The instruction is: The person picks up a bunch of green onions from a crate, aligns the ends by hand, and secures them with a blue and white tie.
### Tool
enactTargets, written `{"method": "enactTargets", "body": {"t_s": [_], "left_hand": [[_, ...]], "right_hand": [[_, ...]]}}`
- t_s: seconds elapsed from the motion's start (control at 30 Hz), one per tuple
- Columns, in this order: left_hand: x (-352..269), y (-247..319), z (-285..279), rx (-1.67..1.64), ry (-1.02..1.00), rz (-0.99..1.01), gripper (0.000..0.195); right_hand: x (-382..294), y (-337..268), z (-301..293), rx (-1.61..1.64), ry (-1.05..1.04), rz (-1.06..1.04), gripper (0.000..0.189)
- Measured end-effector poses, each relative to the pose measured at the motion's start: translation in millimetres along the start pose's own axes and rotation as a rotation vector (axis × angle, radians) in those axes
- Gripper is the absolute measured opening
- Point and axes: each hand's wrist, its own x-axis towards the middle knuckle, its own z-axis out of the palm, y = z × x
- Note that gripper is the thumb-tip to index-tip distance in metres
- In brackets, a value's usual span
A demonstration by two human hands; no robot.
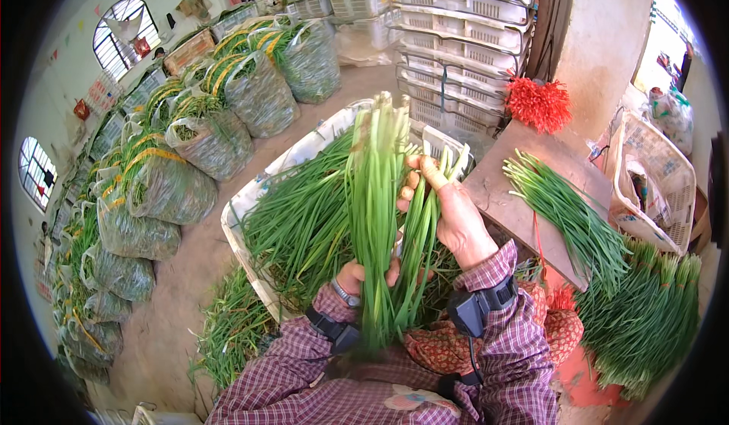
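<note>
In front of my chest, my left hand [351, 278] grips a thick bunch of Chinese chives [373, 197] around its lower, leafy part. The pale cut ends point up and away from me and look slightly blurred. My right hand [464, 217] pinches a smaller bunch of chives [418, 237] just to the right, with thumb and fingers near the pale ends. Beneath both hands, a white plastic crate [250, 260] holds a heap of loose chives [302, 208]. A sorted bundle of chives [564, 208] lies on a brown board [495, 168] at my right.
Tied chive bundles [643, 311] stand at the lower right. Red ties [538, 103] hang beyond the board, near stacked white crates [455, 43]. Another crate [655, 180] sits far right. Filled plastic bags [171, 194] line the left floor. Loose leaves [239, 322] lie beside my crate.
</note>
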Motion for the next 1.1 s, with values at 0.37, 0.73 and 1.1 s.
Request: {"method": "enactTargets", "body": {"t_s": [0.37, 0.73, 1.1], "left_hand": [[-2, -14, 12, -0.174, 0.105, 0.09, 0.052], [-4, -7, 17, -0.104, 0.26, -0.029, 0.031], [-5, -11, 2, -0.111, 0.229, -0.043, 0.039]], "right_hand": [[-13, 21, -44, -0.582, 0.013, -0.061, 0.076], [-59, 38, -55, -0.697, 0.032, -0.101, 0.022], [-67, 55, -77, -1.306, 0.062, -0.445, 0.006]]}}
